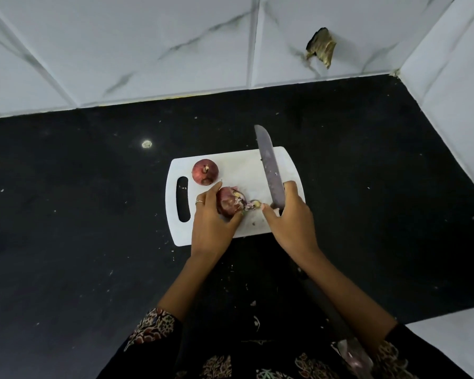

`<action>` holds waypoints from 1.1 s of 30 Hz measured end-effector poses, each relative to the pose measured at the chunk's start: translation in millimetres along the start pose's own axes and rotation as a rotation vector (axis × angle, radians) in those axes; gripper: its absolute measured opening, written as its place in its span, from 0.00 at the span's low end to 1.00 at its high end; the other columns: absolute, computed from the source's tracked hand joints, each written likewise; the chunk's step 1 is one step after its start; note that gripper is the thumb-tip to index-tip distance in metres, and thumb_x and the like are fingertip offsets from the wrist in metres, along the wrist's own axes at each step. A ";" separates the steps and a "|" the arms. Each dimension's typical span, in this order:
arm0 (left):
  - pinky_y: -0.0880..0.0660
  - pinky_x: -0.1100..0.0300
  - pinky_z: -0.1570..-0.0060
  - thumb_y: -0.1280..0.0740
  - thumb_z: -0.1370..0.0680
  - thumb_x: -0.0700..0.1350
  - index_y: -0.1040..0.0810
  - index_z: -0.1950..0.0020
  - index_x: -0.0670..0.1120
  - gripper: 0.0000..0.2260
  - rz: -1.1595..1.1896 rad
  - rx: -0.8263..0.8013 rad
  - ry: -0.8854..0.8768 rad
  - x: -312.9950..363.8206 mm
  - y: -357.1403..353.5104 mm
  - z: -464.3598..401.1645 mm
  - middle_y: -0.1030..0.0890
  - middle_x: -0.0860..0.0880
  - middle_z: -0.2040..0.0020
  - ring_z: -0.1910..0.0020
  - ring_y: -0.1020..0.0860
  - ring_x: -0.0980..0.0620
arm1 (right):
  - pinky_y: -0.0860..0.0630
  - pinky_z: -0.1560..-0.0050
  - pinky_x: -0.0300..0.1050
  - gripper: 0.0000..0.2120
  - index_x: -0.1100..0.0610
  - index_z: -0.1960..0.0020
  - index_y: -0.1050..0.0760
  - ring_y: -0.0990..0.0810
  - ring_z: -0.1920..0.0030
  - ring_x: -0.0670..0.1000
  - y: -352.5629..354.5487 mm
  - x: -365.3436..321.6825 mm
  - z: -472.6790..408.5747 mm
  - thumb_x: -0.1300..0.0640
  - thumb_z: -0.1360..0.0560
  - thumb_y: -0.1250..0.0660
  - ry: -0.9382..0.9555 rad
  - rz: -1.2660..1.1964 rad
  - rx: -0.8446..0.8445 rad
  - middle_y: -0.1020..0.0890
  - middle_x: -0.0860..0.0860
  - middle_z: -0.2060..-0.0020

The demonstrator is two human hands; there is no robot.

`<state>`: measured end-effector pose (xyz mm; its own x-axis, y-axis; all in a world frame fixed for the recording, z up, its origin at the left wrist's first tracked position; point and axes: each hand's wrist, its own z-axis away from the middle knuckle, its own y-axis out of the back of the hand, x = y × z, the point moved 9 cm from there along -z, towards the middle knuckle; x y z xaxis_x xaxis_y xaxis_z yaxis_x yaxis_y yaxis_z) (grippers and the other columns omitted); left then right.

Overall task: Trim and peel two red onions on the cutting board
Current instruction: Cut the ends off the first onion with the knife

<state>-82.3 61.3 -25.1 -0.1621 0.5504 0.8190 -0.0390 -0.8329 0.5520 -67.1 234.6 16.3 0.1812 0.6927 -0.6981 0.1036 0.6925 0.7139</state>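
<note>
left hand grips near onion mid-board | right hand holds knife, thumb pinching loose skin | far-left onion untouched | likely firm, round, rolls; skin papery, tears; hold sides

**Handle buried, near onion half covered**

The right hand wraps the knife so fully that the handle is out of sight; only the blade shows. The left hand covers the near onion's left and lower side. Whether the right thumb is pinching that loose peel or just touching it is too small to tell. Both sleeves run off the bottom edge. A blurred purplish object sits there, unidentifiable.
</note>
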 end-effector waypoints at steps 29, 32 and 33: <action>0.29 0.60 0.57 0.56 0.17 0.57 0.21 0.45 0.45 0.27 0.638 -0.290 0.466 -8.0 -27.1 10.1 0.14 0.51 0.53 0.62 0.18 0.55 | 0.32 0.71 0.37 0.16 0.58 0.55 0.34 0.27 0.67 0.47 19.5 27.3 -19.2 0.49 0.28 0.29 -0.156 -0.062 0.064 0.27 0.48 0.65; 0.28 0.59 0.55 0.56 0.18 0.59 0.20 0.47 0.47 0.28 0.713 -0.318 0.512 -4.2 -34.1 14.2 0.14 0.50 0.53 0.57 0.17 0.54 | 0.34 0.75 0.34 0.17 0.62 0.55 0.29 0.28 0.68 0.47 2.3 4.7 -11.0 0.48 0.28 0.29 -0.132 -0.231 -0.075 0.26 0.52 0.66; 0.27 0.59 0.54 0.55 0.17 0.59 0.20 0.46 0.47 0.27 0.731 -0.312 0.519 -3.4 -35.1 15.2 0.14 0.49 0.54 0.56 0.17 0.53 | 0.32 0.74 0.36 0.18 0.61 0.54 0.27 0.25 0.67 0.47 -5.8 -2.2 -7.8 0.47 0.28 0.29 -0.130 -0.265 -0.134 0.24 0.53 0.65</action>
<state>-65.4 89.6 -44.9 -0.6659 -0.1456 0.7317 -0.0039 -0.9801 -0.1986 -75.7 230.6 13.3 0.2892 0.4590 -0.8401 0.0358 0.8718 0.4886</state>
